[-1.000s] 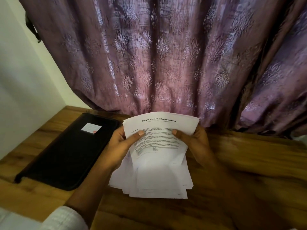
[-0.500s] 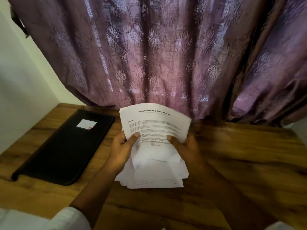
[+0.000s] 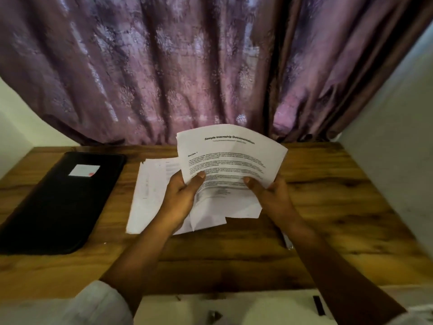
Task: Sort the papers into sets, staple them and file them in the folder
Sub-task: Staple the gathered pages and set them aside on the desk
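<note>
Both hands hold up a bundle of printed white papers point(image 3: 230, 158) headed "Sample Internship Documentation" over the wooden desk point(image 3: 328, 207). My left hand point(image 3: 181, 198) grips the bundle's lower left edge, thumb on the front. At the lower right edge my right hand point(image 3: 273, 195) grips it the same way. A second pile of white sheets point(image 3: 150, 191) lies flat on the desk to the left, partly under my left hand. The black folder point(image 3: 61, 202), closed, with a white label, lies at the desk's left side.
A purple patterned curtain point(image 3: 187, 66) hangs behind the desk. White walls close in on the left and right point(image 3: 393, 160). A small shiny object point(image 3: 288, 242) lies on the desk under my right forearm; I cannot tell what it is.
The view has shifted, so the papers and folder sit further right and lower. A pile of sheets now lies flat on the desk to the left, apart from the held bundle.
</note>
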